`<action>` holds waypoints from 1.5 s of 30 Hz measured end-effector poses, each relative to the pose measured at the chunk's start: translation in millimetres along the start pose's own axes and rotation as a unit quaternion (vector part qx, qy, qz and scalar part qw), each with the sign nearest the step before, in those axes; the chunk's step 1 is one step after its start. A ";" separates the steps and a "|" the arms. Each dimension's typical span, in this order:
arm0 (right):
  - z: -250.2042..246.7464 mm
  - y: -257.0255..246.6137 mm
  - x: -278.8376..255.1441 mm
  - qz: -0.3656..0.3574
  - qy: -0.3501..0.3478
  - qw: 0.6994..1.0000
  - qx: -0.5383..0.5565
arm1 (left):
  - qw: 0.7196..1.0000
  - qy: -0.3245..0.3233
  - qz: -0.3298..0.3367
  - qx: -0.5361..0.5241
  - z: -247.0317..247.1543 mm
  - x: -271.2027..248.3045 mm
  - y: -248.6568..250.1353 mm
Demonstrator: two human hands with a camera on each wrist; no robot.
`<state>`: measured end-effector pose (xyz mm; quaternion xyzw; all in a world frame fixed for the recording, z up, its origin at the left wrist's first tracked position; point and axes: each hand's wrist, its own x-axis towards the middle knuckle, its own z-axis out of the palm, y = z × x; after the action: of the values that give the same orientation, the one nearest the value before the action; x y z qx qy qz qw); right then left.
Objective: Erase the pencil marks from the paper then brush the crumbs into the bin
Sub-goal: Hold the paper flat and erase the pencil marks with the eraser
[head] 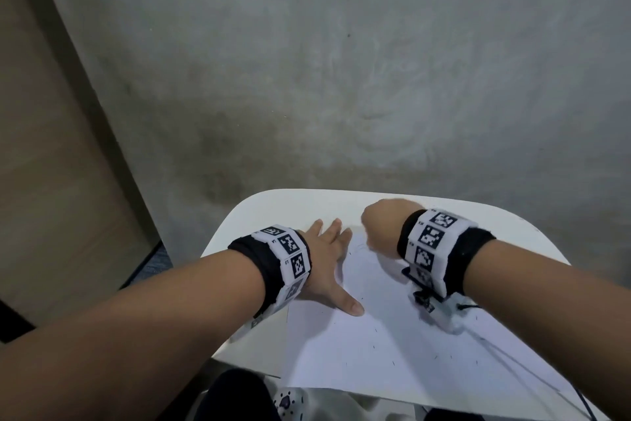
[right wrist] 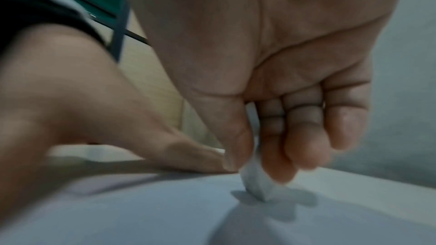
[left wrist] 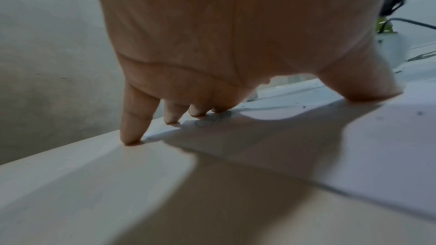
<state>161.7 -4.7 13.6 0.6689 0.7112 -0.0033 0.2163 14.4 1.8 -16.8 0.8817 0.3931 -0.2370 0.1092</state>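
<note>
While the left hand (head: 327, 260) lies flat on the paper (head: 386, 342), right hand (head: 382, 226) fingers (right wrist: 278, 156) pinching the eraser (right wrist: 257, 183).

A bare, unfinished-looking room, hard to place more exactly. Behind the small white worktop (head: 341, 205) with rounded corners stands a rough grey concrete wall (head: 375, 62), stained darker low down. At the left is a plain beige panel (head: 51, 147), perhaps a door or cabinet side, with a strip of grey floor (head: 153, 263) beside its base. Only 1 sheet of white paper (head: 358, 345) with small pencil marks lies on the worktop, and thin cables (head: 512, 366) trail across its right side. A study or recording corner rather than a kitchen or workshop.
</note>
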 end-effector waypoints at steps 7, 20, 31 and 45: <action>-2.6 3.7 13.9 0.035 -0.022 0.999 0.018 | 1.000 0.008 0.002 -0.011 2.7 1.0 -0.8; -7.0 -10.0 5.9 -0.025 -0.009 0.999 0.028 | 1.000 0.011 0.008 -0.011 3.9 1.6 -1.6; -6.1 -3.0 14.4 -0.024 0.002 1.000 -0.005 | 1.000 0.009 0.005 -0.012 3.5 0.8 -2.0; -13.6 4.1 3.4 -0.011 0.007 1.000 -0.012 | 1.000 0.005 0.005 -0.012 5.0 3.4 -3.8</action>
<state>161.5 3.0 26.0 0.6584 0.7201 0.0075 0.2189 11.9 4.6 -22.8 0.8836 0.3920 -0.2270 0.1191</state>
